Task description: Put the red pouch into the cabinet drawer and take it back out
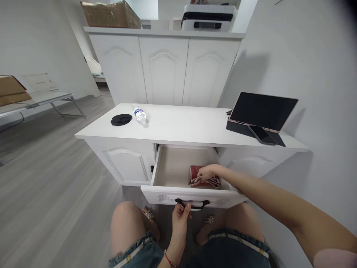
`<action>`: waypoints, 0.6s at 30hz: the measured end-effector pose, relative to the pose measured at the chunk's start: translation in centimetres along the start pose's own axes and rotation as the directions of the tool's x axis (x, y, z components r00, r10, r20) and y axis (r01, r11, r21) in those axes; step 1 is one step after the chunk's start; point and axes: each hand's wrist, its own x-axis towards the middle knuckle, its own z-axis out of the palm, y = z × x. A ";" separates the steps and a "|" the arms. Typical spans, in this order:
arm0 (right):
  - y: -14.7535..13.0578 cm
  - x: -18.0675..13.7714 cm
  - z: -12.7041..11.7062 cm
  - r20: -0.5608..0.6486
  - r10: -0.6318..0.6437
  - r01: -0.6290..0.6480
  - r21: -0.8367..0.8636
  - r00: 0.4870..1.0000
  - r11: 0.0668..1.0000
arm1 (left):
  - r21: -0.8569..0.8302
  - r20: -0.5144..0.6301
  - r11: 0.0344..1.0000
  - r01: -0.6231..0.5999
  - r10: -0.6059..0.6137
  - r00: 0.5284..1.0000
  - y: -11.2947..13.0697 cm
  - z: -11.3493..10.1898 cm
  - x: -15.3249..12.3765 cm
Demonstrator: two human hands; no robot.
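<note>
A white drawer (173, 167) stands pulled out below the white desktop. My left hand (180, 216) is closed around the left part of its black handle (205, 203), thumb on top. Inside the drawer, toward its right side, lies a folded red cloth (193, 171) with pale striped edges. My right hand (206, 172) reaches over the drawer's right side and has its fingers closed on that cloth. Part of the cloth is hidden under the hand, and its underside is out of sight.
On the desktop (178, 123) are a black round item (121, 119), a clear plastic bottle (139, 114) lying down, a propped tablet-like screen (263, 111) and a phone (262, 134). Behind stands a white cabinet (164, 67). My knees flank the drawer front.
</note>
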 end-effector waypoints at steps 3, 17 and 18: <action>-0.6 0.0 0.4 0.047 -0.033 0.032 0.009 0.998 0.999 | 0.007 0.002 1.000 0.007 -0.007 1.000 0.1 0.0 0.0; -6.3 -1.1 0.4 0.094 -0.126 0.131 -0.054 0.988 0.990 | -0.047 -0.017 0.999 0.010 -0.011 1.000 -0.4 0.1 0.5; -6.7 -1.1 0.3 0.098 -0.118 0.124 -0.053 0.988 0.991 | -0.049 -0.018 0.999 0.015 -0.015 1.000 -0.4 0.2 0.5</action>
